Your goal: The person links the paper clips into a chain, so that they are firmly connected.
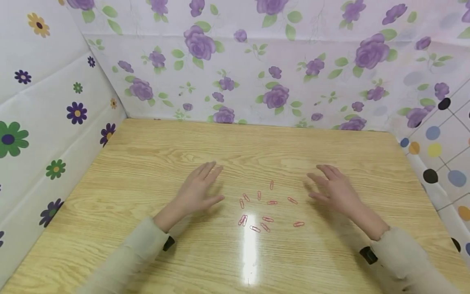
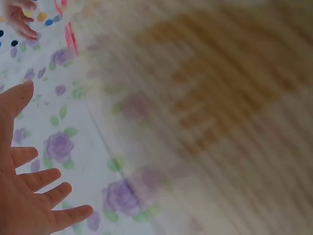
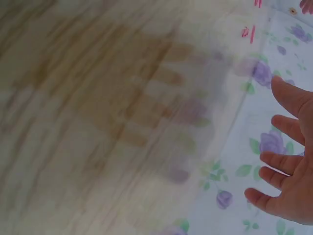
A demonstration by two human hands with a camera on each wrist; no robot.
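Several pink paper clips (image 1: 272, 203) lie scattered on the wooden table (image 1: 147, 171) between the two hands. Two of the clips (image 1: 243, 220) overlap at the near left of the group. The left hand (image 1: 198, 190) hovers to the left of the clips, fingers spread and holding nothing; its spread fingers (image 2: 49, 196) show in the left wrist view too. On the other side, the right hand (image 1: 334, 190) is held over the table with its fingers apart and nothing in them. In the right wrist view its palm (image 3: 298, 186) faces the wood. Neither hand touches a clip.
A white cloth with purple roses (image 1: 227, 61) stands behind the table's far edge. Flower-patterned cloth (image 1: 36, 122) borders the left side, and a dotted cloth (image 1: 448, 163) the right. Light glares off the wood (image 1: 250, 253) nearest the person.
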